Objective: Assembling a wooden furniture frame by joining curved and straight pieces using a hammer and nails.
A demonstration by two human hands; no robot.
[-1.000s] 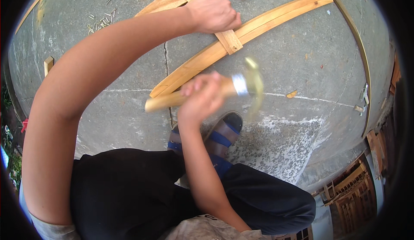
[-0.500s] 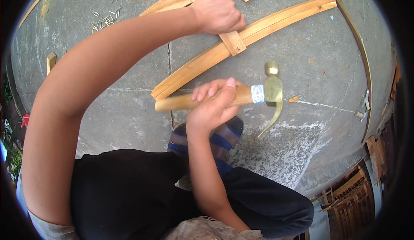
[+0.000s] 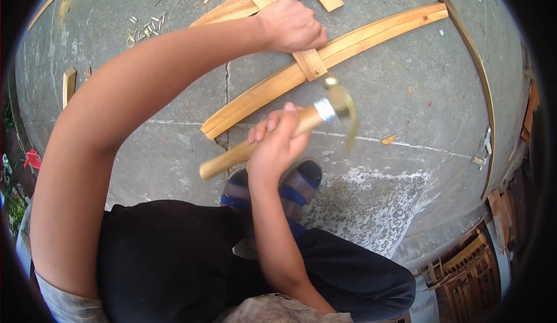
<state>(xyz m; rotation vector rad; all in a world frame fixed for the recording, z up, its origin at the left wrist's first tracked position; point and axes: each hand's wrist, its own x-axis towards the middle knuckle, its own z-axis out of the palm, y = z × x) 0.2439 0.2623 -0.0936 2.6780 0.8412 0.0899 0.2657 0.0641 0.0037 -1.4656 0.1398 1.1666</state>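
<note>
My right hand (image 3: 277, 149) is wrapped round the wooden handle of a claw hammer (image 3: 303, 121). The blurred metal head hangs just right of and below the end of a short wooden slat (image 3: 310, 65), with its claw pointing down. That slat lies across a long curved wooden strip (image 3: 261, 98) on the ground. My left hand (image 3: 293, 25) is closed in a fist over the slat's middle and seems to hold it down; its fingertips are hidden. Farther off, the slat also crosses a second curved strip (image 3: 232, 6).
Loose nails (image 3: 148, 28) lie scattered on the concrete at the upper left. Beside my left arm is a small wood block (image 3: 69, 85). A long thin strip (image 3: 478, 62) runs along the right. My sandalled feet (image 3: 301, 183) are below the hammer; wooden furniture (image 3: 470, 271) stands lower right.
The hammer's head has moved up and left towards the slat's end, while its handle end has dropped, leaving it tilted. My left hand stays on the slat.
</note>
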